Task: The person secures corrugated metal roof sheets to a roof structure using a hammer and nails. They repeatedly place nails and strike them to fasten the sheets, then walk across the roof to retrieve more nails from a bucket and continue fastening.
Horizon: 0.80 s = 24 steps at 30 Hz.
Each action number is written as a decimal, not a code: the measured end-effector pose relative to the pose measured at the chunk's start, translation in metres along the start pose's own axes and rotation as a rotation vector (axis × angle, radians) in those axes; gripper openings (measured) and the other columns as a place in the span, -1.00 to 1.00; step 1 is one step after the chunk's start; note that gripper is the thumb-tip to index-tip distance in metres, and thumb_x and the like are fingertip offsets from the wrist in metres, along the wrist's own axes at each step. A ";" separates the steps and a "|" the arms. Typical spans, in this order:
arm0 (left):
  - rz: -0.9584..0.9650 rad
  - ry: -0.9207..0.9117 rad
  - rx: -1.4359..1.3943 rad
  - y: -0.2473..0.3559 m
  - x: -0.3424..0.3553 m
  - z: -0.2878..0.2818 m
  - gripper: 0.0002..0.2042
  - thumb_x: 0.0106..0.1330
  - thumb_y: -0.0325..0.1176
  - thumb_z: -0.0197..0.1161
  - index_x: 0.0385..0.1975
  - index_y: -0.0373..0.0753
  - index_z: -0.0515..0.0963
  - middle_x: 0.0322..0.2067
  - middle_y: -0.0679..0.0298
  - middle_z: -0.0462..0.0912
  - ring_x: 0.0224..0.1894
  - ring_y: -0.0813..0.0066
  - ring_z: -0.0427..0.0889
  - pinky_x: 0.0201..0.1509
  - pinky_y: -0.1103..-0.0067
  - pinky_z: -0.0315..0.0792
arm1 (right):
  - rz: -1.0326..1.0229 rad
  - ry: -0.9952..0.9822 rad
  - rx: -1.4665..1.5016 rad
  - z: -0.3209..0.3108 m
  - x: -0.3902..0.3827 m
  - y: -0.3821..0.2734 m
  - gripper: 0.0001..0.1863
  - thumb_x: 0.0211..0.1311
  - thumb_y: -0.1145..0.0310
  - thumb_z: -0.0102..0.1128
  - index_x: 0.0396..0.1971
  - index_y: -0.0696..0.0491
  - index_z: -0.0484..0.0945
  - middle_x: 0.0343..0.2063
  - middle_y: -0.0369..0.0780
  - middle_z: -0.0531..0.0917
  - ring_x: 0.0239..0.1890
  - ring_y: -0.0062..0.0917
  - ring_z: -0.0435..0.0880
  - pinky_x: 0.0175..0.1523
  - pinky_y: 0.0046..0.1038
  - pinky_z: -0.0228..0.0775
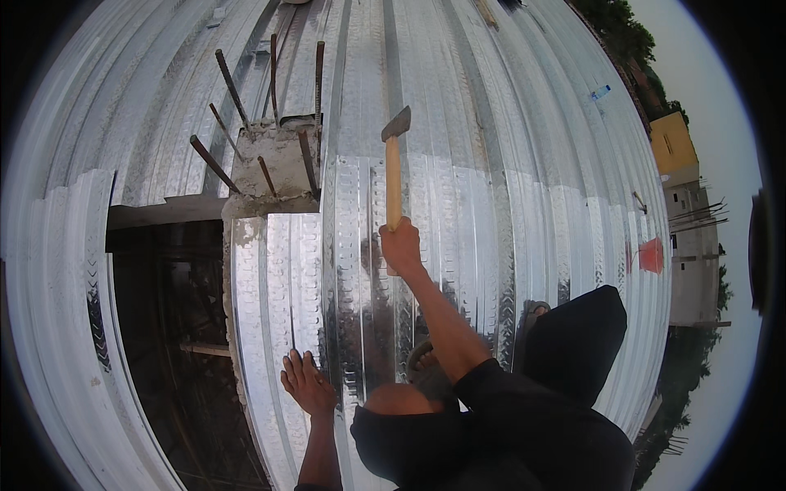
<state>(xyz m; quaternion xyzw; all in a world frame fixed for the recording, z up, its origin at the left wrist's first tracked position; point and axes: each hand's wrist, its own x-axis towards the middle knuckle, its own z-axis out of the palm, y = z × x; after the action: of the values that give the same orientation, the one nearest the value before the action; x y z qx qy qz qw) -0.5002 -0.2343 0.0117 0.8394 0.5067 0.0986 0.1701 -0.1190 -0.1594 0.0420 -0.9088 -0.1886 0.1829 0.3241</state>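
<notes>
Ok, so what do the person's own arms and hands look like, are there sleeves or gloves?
Both hands are bare: no gloves, rings or watch show on the left hand or the right hand. The right forearm is uncovered up to a dark, almost black sleeve bunched around the elbow. The left forearm is bare as well.

glossy ribbed metal decking (458,245), wooden-handled hammer (394,168)

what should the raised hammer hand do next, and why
Probably swing the hammer down toward the spot by the left hand. The right hand holds it raised by its wooden handle, while the left hand presses flat on the corrugated metal sheet, fingers near the sheet's seam.
</notes>
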 end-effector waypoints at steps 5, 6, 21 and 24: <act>0.028 0.041 0.029 -0.013 -0.002 -0.004 -0.60 0.52 -0.33 -0.09 0.26 -0.24 0.50 0.41 -0.03 0.37 0.52 -0.06 0.19 0.55 0.06 -0.06 | -0.445 0.370 0.513 -0.101 0.020 -0.127 -0.79 0.39 0.41 0.22 -0.22 0.22 0.40 -0.58 -0.21 0.60 -0.65 -0.59 0.59 -0.52 -0.48 0.44; 0.039 0.041 0.008 -0.007 -0.003 -0.001 -0.60 0.52 -0.33 -0.09 0.26 -0.24 0.50 0.41 -0.03 0.37 0.52 -0.05 0.19 0.55 0.07 -0.06 | -0.563 0.481 0.577 -0.125 0.021 -0.146 -0.78 0.41 0.42 0.22 -0.21 0.21 0.38 -0.59 -0.21 0.60 -0.66 -0.59 0.58 -0.54 -0.49 0.43; 0.040 0.054 0.040 -0.007 0.000 0.007 -0.61 0.49 -0.37 -0.06 0.24 -0.24 0.51 0.42 -0.01 0.36 0.52 -0.03 0.21 0.56 0.06 -0.05 | -0.221 0.241 0.256 -0.046 0.039 -0.042 -0.65 0.34 0.34 0.27 -0.14 0.34 0.44 -0.53 -0.12 0.63 -0.62 -0.48 0.64 -0.53 -0.39 0.48; 0.029 0.051 0.042 -0.012 -0.002 -0.002 -0.62 0.50 -0.37 -0.06 0.23 -0.25 0.52 0.42 0.00 0.36 0.51 -0.03 0.21 0.56 0.06 -0.04 | -0.542 0.463 0.544 -0.115 0.026 -0.133 -0.75 0.40 0.39 0.26 -0.24 0.21 0.38 -0.61 -0.22 0.61 -0.62 -0.59 0.61 -0.54 -0.52 0.42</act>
<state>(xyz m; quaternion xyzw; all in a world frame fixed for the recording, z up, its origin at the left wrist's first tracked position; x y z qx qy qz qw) -0.5110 -0.2305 0.0088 0.8472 0.5007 0.1118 0.1381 -0.0736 -0.1118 0.2072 -0.7251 -0.2875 -0.0740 0.6213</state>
